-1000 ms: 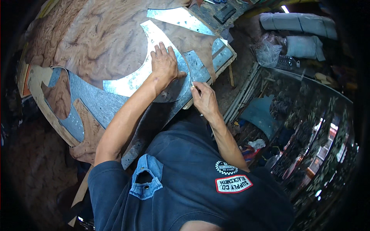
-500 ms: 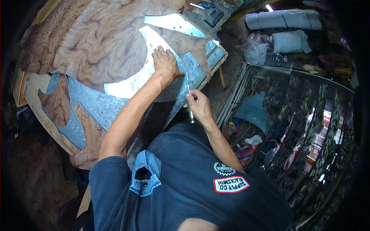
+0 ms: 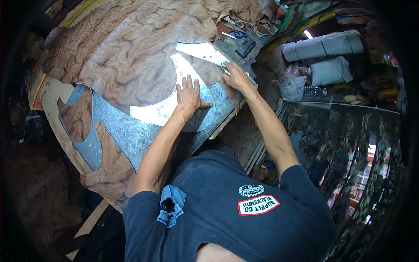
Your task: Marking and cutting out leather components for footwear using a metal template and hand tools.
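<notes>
A brownish, mottled leather hide [image 3: 109, 56] covers much of the work board. Two pale, shiny curved templates lie on it. My left hand [image 3: 188, 98] rests with spread fingers on the larger, crescent-like template [image 3: 152, 112], pressing near its right side. At the far right of the board, my right hand [image 3: 238, 77] is closed beside the end of the second template [image 3: 200, 51]. A slim metal knife [image 3: 225, 70] shows only a little at its fingertips; the rest is hidden. Below the larger template, a cut curved edge of leather lies over the grey metal sheet [image 3: 118, 126].
Blue-handled scissors [image 3: 239, 34] and a dark flat block [image 3: 245, 48] lie at the board's far right corner. Cut leather pieces [image 3: 109, 150] hang over the near left edge. Right of the board are wrapped white rolls [image 3: 323, 46], a plastic bottle [image 3: 313, 92] and a glass-topped surface [image 3: 349, 109].
My right hand has moved away from me, from the board's near edge up to the second template. The left hand stays flat on the larger template. The whole view has shifted slightly.
</notes>
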Motion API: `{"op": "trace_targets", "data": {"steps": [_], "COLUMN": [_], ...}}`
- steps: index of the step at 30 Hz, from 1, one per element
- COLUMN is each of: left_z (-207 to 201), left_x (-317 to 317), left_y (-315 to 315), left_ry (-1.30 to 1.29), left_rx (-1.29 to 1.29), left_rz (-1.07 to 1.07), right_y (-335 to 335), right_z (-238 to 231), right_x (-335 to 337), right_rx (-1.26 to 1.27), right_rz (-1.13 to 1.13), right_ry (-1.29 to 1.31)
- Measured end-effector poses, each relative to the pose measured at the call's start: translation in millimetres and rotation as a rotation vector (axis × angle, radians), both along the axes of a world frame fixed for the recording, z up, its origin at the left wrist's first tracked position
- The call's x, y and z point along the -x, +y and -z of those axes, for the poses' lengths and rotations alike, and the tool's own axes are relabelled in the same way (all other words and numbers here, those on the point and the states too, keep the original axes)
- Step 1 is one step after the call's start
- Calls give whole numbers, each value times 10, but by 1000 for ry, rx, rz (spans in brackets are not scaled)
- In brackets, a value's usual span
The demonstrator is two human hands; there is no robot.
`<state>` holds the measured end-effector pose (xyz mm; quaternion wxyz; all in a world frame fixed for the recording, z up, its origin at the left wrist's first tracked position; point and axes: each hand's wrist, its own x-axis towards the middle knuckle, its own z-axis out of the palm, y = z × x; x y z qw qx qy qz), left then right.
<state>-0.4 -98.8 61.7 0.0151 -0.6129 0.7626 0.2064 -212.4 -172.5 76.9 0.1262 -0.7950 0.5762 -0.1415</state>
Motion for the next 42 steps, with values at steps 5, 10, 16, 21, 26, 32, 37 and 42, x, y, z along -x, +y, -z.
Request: {"op": "trace_targets", "data": {"steps": [5, 10, 16, 21, 26, 32, 37, 42], "left_z": [40, 42, -22, 52, 185, 516, 596, 612], "left_x": [8, 16, 45, 53, 175, 12, 64, 132], "left_y": [-18, 7, -19, -154, -340, -777, -808, -839], "left_ry": [31, 19, 46, 342, 326, 272, 371, 342], "left_rx": [-2, 3, -10, 185, 369, 379, 333, 379], "left_rz": [-34, -71, -115, -296, -455, -516, -564, -616], "right_y": [-315, -582, -1008, -1173, -734, -519, -631, -656], "right_z": [-100, -169, -123, -37, 107, 48, 228, 214], "right_x": [26, 338, 346, 193, 297, -170, -306, -356], "right_rx": [-203, -467, -402, -173, -91, -238, -129, -192], "right_rz": [-21, 86, 12, -99, -543, -480, -530, -480], "right_ry": [194, -19, -177, -266, -316, -285, -313, -185]}}
